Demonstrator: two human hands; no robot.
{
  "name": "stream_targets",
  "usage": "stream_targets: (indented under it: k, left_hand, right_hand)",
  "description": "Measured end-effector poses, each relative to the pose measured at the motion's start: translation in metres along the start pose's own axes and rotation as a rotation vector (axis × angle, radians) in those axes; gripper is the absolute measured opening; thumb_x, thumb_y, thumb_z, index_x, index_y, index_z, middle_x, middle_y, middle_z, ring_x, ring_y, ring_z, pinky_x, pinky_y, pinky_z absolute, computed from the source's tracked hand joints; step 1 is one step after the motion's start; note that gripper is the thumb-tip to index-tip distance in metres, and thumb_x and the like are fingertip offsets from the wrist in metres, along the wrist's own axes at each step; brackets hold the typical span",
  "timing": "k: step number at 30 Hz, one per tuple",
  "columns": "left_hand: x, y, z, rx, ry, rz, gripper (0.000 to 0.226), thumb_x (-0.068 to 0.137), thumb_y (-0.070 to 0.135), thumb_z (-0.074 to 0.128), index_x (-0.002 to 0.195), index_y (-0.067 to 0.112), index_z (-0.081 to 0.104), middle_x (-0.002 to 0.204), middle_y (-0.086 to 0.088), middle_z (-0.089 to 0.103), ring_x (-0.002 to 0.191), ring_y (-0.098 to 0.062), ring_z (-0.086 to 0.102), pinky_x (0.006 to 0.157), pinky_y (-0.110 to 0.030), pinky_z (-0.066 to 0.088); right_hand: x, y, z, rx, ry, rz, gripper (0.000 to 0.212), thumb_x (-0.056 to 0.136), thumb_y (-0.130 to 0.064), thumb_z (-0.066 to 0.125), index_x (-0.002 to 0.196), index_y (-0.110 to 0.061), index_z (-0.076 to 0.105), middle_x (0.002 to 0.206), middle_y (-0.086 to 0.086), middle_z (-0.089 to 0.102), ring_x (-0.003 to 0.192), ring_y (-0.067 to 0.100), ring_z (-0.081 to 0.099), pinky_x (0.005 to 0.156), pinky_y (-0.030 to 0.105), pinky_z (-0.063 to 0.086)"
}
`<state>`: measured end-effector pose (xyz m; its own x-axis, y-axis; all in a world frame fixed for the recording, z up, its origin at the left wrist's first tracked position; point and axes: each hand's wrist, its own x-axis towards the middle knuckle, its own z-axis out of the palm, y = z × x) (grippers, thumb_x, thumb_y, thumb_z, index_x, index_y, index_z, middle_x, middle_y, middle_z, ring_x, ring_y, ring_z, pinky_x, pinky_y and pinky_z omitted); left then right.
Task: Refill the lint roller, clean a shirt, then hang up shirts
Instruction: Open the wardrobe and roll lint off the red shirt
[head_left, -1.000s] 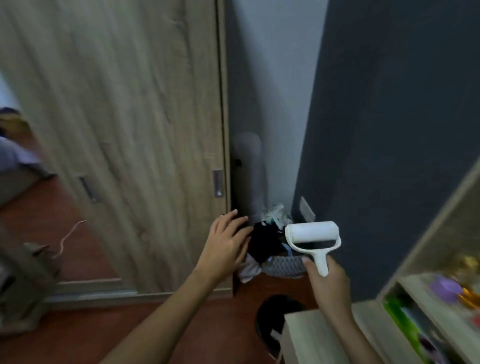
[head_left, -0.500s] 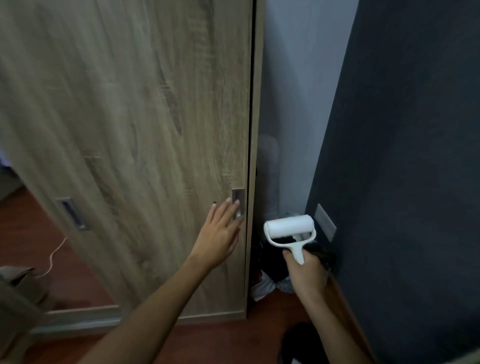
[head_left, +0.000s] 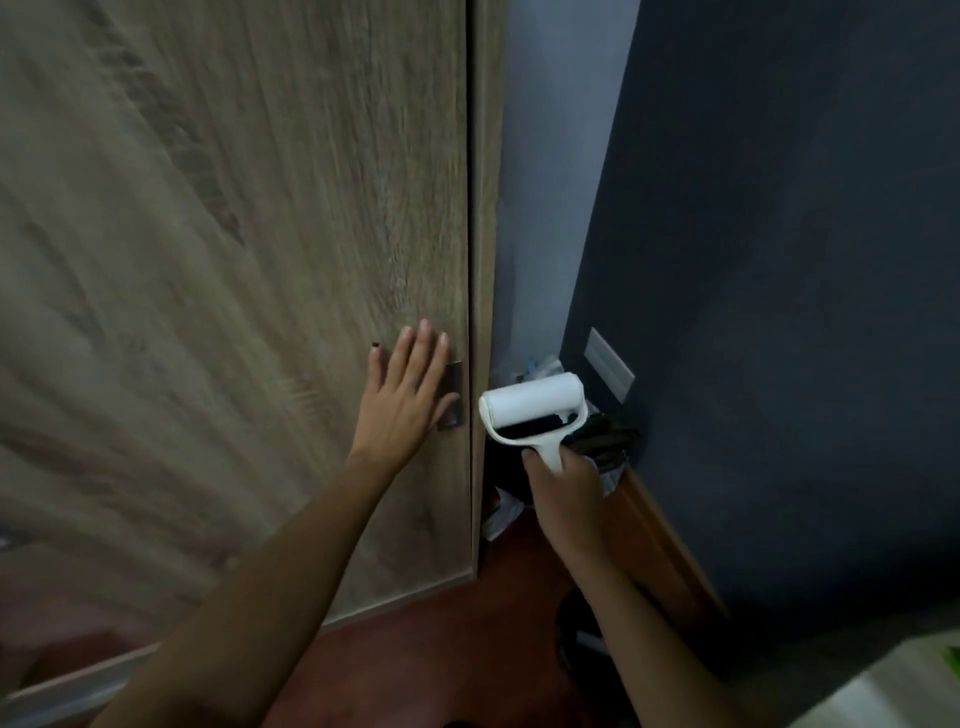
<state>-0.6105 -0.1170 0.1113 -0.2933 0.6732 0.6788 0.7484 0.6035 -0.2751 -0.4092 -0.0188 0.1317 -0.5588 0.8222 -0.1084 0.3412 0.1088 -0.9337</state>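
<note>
Head view: left hand (head_left: 402, 400), now flat and open on the wardrobe door (head_left: 234, 260), slides it; right hand (head_left: 563, 488) grips the lint roller (head_left: 532, 405), shirts presumably next.

The scene is dim, with soft, flat light and no glare. The wooden door (head_left: 234, 260) smears with motion blur toward nine o'clock. The dark wall (head_left: 805, 260) at three o'clock is murky. Wide-angle bending shows at the edges.

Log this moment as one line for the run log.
left hand: flat on wardrobe door, at recessed handle | right hand: holding lint roller
</note>
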Motion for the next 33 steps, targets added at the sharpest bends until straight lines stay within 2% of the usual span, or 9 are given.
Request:
stream_targets:
  k: [3, 8, 13, 19, 23, 26, 30, 33]
  left_hand:
    - [0.002, -0.007, 0.017, 0.057, 0.019, 0.005, 0.079, 0.094, 0.05, 0.044, 0.152, 0.015, 0.004, 0.159, -0.011, -0.015, 0.147, -0.026, -0.011, 0.116, -0.049, -0.006]
    - [0.001, -0.011, 0.023, 0.141, 0.019, 0.02, 0.08, 0.092, 0.057, 0.042, 0.152, 0.019, 0.007, 0.159, -0.013, -0.017, 0.147, -0.027, -0.015, 0.116, -0.049, -0.011]
    - [0.001, -0.011, 0.025, 0.198, 0.042, -0.001, 0.084, 0.088, 0.06, 0.046, 0.153, 0.021, 0.01, 0.16, -0.01, -0.012, 0.148, -0.025, -0.01, 0.117, -0.048, -0.007]
    - [-0.006, -0.01, 0.015, 0.177, 0.013, -0.075, 0.093, 0.083, 0.059, 0.055, 0.153, 0.023, 0.005, 0.16, -0.007, -0.014, 0.148, -0.023, -0.012, 0.117, -0.049, -0.005]
    - [-0.02, -0.021, 0.008, 0.183, -0.021, -0.133, 0.085, 0.088, 0.054, 0.051, 0.153, 0.023, 0.006, 0.16, -0.008, -0.014, 0.148, -0.025, -0.011, 0.116, -0.052, -0.001]
    - [-0.036, -0.033, 0.003, 0.187, -0.035, -0.196, 0.078, 0.093, 0.048, 0.045, 0.153, 0.02, 0.005, 0.16, -0.008, -0.014, 0.148, -0.025, -0.011, 0.115, -0.055, 0.006]
    - [-0.057, -0.061, -0.006, 0.198, -0.084, -0.257, 0.097, 0.086, 0.05, 0.059, 0.153, 0.015, -0.001, 0.159, -0.008, -0.017, 0.147, -0.026, -0.012, 0.115, -0.056, 0.008]
    - [-0.073, -0.085, -0.015, 0.188, -0.08, -0.278, 0.1, 0.084, 0.048, 0.063, 0.153, 0.015, -0.001, 0.159, -0.008, -0.018, 0.147, -0.026, -0.012, 0.115, -0.055, 0.009]
  right_hand:
    - [0.009, 0.01, 0.003, 0.023, -0.034, 0.015, 0.026, 0.091, -0.016, 0.06, 0.069, -0.002, 0.059, 0.058, 0.003, 0.053, 0.047, -0.001, 0.049, 0.044, 0.011, 0.035]
    - [0.021, 0.014, 0.009, 0.01, -0.085, -0.02, 0.024, 0.091, -0.016, 0.06, 0.074, 0.001, 0.061, 0.062, 0.005, 0.058, 0.051, 0.0, 0.053, 0.047, 0.013, 0.039]
    - [0.032, 0.007, 0.016, -0.014, -0.12, -0.068, 0.021, 0.089, -0.02, 0.061, 0.075, -0.004, 0.063, 0.067, 0.007, 0.064, 0.064, 0.013, 0.062, 0.059, 0.031, 0.048]
    - [0.034, 0.0, 0.016, -0.081, -0.149, -0.166, 0.031, 0.084, -0.016, 0.063, 0.057, -0.013, 0.049, 0.051, -0.006, 0.051, 0.05, 0.006, 0.05, 0.051, 0.025, 0.039]
    - [0.028, -0.002, 0.025, -0.083, -0.22, -0.225, 0.043, 0.083, -0.014, 0.062, 0.05, -0.023, 0.036, 0.043, -0.011, 0.047, 0.041, 0.003, 0.043, 0.045, 0.015, 0.029]
    - [0.022, -0.004, 0.039, -0.076, -0.264, -0.273, 0.046, 0.083, -0.014, 0.062, 0.049, -0.027, 0.034, 0.041, -0.011, 0.045, 0.04, 0.002, 0.041, 0.047, 0.019, 0.029]
    - [0.013, -0.012, 0.062, -0.08, -0.288, -0.298, 0.044, 0.082, -0.016, 0.064, 0.049, -0.026, 0.037, 0.041, -0.008, 0.04, 0.041, 0.002, 0.041, 0.048, 0.022, 0.032]
    - [0.002, -0.021, 0.079, -0.07, -0.296, -0.305, 0.043, 0.083, -0.015, 0.063, 0.049, -0.023, 0.038, 0.044, -0.006, 0.041, 0.043, 0.004, 0.041, 0.047, 0.023, 0.032]
